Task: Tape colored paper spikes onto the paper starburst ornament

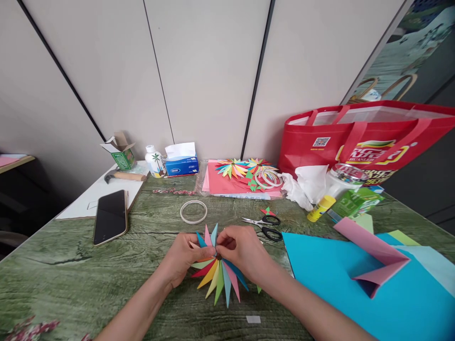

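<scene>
A folded paper star [221, 279] with many coloured points is held low over the table between both hands. My left hand [185, 258] pinches it on its left side, thumb near the centre. My right hand [241, 248] closes thumb and fingers at the star's upper middle; its fingertips partly hide what they grip there. Beyond the hands lie a roll of tape [193, 212] and a pair of black-handled scissors [265, 221]. A small pale strip [253, 319] lies on the table in front of the star.
Left are a phone [111, 217] and a hammer [125, 176]. Along the wall stand a bottle [155, 163], a tissue pack [182, 166] and a red bag [320, 142]. Blue paper [320, 279], folded pink paper [373, 241] and a glue stick [320, 209] lie right. Finished stars [232, 168] rest behind.
</scene>
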The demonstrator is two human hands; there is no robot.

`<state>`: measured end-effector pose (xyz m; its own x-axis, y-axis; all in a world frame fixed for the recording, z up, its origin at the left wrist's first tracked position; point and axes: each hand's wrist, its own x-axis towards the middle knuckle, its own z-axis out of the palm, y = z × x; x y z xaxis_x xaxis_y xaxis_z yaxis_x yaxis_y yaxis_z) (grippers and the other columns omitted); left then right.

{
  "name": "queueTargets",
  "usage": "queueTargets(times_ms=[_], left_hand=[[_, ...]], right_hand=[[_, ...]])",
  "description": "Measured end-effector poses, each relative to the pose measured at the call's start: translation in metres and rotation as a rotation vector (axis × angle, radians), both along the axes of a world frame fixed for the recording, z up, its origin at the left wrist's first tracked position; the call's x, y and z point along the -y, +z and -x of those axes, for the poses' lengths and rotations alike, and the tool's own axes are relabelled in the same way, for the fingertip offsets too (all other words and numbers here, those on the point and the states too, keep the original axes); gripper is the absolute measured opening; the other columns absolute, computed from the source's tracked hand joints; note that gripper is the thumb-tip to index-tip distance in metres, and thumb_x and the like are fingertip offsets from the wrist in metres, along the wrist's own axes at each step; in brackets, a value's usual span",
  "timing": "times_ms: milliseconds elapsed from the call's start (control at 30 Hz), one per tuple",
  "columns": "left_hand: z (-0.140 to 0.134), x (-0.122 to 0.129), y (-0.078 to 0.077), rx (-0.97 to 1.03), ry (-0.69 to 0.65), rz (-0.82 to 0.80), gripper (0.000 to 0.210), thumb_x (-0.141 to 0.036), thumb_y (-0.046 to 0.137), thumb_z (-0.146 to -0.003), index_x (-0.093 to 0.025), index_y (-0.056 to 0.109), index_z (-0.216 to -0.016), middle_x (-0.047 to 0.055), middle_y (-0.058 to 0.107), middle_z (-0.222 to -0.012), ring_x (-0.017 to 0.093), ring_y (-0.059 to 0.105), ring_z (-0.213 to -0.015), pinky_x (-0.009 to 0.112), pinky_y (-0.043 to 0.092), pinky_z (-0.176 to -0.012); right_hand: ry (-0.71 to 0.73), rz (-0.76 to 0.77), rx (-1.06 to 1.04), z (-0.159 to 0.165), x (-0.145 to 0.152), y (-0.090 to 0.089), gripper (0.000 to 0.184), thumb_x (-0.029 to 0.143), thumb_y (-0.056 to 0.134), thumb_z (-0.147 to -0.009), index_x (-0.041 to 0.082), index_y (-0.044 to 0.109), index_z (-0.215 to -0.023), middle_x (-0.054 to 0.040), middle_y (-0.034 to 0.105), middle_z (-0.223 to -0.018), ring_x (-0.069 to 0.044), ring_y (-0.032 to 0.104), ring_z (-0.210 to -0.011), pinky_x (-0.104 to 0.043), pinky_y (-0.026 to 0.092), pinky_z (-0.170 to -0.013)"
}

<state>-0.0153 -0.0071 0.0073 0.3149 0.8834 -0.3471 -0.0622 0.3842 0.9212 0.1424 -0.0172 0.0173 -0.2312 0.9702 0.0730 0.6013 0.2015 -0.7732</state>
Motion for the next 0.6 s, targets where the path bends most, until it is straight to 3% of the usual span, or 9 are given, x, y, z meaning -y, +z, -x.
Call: queueTargets(times_ms=[133, 300, 433, 600], left_hand=[[0.001, -0.001, -0.003, -0.006, 0.001, -0.001, 0.029, -0.029, 0.084, -0.036, -0.011, 0.067, -0.052, -0.007, 0.048, -0.039, 0.005, 0.035, -0.041, 0.018, 0.03, -0.044], [0.003, -0.003, -0.008, -0.006, 0.006, -0.003, 0.03, -0.028, 0.084, -0.037, -0.01, 0.067, -0.053, -0.002, 0.058, -0.046, 0.006, 0.043, -0.045, 0.018, 0.032, -0.047], [0.003, -0.004, -0.009, 0.0, 0.006, -0.003, 0.029, -0.028, 0.084, -0.037, -0.011, 0.068, -0.054, -0.002, 0.06, -0.046, 0.006, 0.044, -0.044, 0.018, 0.033, -0.047], [0.004, -0.003, -0.006, 0.007, -0.007, 0.013, 0.031, -0.028, 0.085, -0.036, -0.011, 0.07, -0.057, 0.001, 0.065, -0.052, 0.008, 0.05, -0.047, 0.019, 0.038, -0.051]], right_hand=[[-0.003, -0.041, 0.205, 0.005, 0.004, 0.003, 0.008, 0.009, 0.059, -0.067, 0.015, 0.064, -0.065, -0.0035, 0.064, -0.065, -0.014, 0.056, -0.059, -0.022, 0.035, -0.054], [0.059, -0.197, 0.372, 0.007, 0.006, -0.007, 0.009, 0.01, 0.055, -0.076, 0.014, 0.063, -0.075, -0.0048, 0.062, -0.072, -0.016, 0.056, -0.064, -0.024, 0.033, -0.057], [0.069, -0.233, 0.363, 0.006, 0.004, -0.01, 0.009, 0.01, 0.055, -0.076, 0.015, 0.062, -0.074, -0.0036, 0.061, -0.071, -0.015, 0.055, -0.063, -0.024, 0.032, -0.057], [0.088, -0.168, 0.24, 0.002, 0.0, -0.004, 0.012, 0.006, 0.057, -0.07, 0.015, 0.062, -0.064, -0.0014, 0.06, -0.065, -0.012, 0.052, -0.059, -0.021, 0.032, -0.055]])
